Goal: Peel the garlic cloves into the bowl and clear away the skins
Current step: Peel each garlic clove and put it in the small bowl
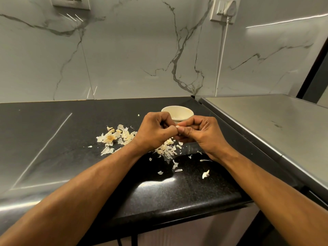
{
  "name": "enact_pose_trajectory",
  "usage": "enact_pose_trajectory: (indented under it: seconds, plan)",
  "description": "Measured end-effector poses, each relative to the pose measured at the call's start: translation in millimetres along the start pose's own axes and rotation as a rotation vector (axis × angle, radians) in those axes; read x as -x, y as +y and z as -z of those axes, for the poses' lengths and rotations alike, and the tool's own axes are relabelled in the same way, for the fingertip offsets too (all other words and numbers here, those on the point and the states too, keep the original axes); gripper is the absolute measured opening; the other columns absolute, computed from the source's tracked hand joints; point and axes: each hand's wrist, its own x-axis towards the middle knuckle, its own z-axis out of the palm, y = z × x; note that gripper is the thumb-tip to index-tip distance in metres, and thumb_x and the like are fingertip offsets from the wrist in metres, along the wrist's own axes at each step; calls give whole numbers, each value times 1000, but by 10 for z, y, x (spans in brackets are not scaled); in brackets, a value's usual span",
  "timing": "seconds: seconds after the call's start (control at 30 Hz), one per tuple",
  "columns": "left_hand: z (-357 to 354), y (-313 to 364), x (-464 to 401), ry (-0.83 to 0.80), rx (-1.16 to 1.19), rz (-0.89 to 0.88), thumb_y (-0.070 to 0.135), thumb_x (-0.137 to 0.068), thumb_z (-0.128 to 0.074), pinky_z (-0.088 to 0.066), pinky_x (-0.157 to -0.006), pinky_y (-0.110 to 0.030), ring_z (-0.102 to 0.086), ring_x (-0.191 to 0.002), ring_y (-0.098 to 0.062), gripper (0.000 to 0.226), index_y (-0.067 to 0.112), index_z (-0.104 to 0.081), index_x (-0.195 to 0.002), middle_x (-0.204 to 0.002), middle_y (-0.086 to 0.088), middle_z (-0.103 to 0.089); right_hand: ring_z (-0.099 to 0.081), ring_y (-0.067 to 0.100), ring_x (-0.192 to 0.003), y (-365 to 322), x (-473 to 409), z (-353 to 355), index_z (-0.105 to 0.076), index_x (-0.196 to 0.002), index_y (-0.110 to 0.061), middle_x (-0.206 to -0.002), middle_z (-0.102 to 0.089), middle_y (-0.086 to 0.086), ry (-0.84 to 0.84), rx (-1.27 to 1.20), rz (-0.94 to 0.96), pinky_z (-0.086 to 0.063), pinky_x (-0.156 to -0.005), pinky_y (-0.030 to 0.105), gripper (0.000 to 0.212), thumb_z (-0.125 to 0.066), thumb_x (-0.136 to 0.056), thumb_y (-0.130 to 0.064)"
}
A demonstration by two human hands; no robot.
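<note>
Hands (154, 130) (198, 132) pinch clove (177, 126) near bowl (184, 112); skins (166, 148) toward counter edge (177, 208).

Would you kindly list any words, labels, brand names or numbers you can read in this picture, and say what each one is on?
None can be read.
The bowl is plain.
The wall switch plate and the socket with its plug show no legible marking.
The black counter and the garlic skins carry no print.
</note>
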Motion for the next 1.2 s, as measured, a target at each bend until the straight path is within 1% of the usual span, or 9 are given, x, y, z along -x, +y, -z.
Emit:
enact_pose_trajectory:
  seconds: [0.07, 0.13, 0.37, 0.53, 0.63, 0.77, 0.83, 1.0, 1.2]
  plan:
    - [17, -4, -10, -12, 70, 29, 17, -69, -66, -43, -58, -31, -50, -58, -18, 23, -5, -62, -68, -63, -19, -63, -73, 24, -68, -8, 1, -4, -69, -89, -2, -76, -74, 14, -12, -39, -11, -61, -64, 33, 14, -71, -76, -8]
    - [23, 9, -13, -19, 117, 49, 13, -69, -64, -44, -62, -35, -50, -63, -23, 21, -8, -60, -69, -66, -23, -61, -73, 24, -68, -3, -7, 9, -69, -89, -3, -77, -74, 15, -24, -88, -41, -62, -66, 35, 16, -70, -76, -12]
    - [20, 48, -12, -56, 131, 91, -9, -85, -59, -41, -52, -13, -49, -51, 0, 10, -6, -64, -76, -58, 8, -59, -66, 21, -66, -12, -30, 67, -71, -91, -4, -75, -69, 13, -27, -212, -124, -60, -60, 32, 16, -67, -78, -13]
    - [24, 60, -9, -63, 79, 77, -5, -84, -62, -42, -50, -17, -48, -53, -5, 9, -2, -66, -76, -64, -4, -59, -63, 16, -66, -20, -35, 61, -67, -91, -4, -74, -66, 7, -44, -245, -153, -59, -57, 30, 15, -63, -80, -13]
    - [33, -19, -18, -87, -64, 46, 14, -73, -61, -43, -55, -27, -48, -55, -12, 11, 5, -68, -72, -64, -13, -61, -61, 13, -65, -34, -47, 72, -66, -91, -6, -71, -64, 4, -3, -312, -162, -57, -54, 28, 14, -61, -81, -15]
    - [88, -103, -25, -192, -422, 31, 38, -70, -55, -55, -65, -38, -60, -63, -14, 15, 27, -65, -69, -66, 6, -64, -63, 15, -64, -35, -46, 74, -67, -91, -4, -73, -67, 7, 21, -286, -177, -56, -51, 27, 16, -64, -79, -15]
    - [98, -91, -28, -204, -477, 44, 42, -71, -55, -55, -70, -40, -62, -70, -12, 13, 34, -65, -69, -71, 11, -65, -65, 16, -63, -29, -46, 62, -69, -89, -4, -75, -68, 10, 39, -228, -187, -56, -50, 27, 17, -68, -76, -14]
    - [125, -98, -34, -224, -493, 15, 40, -75, -66, -56, -69, -38, -60, -67, -4, 14, 29, -74, -76, -76, 14, -68, -65, 17, -62, 2, -54, 61, -72, -86, -5, -74, -70, 11, 98, -123, -222, -52, -46, 25, 4, -69, -84, -6]
    - [130, -116, -54, -240, -550, -3, 40, -75, -79, -54, -68, -33, -58, -67, -1, 20, 28, -65, -67, -71, 14, -64, -64, 15, -61, 8, -58, 48, -71, -86, -5, -73, -70, 10, 116, -70, -255, -49, -44, 24, 4, -70, -85, -9]
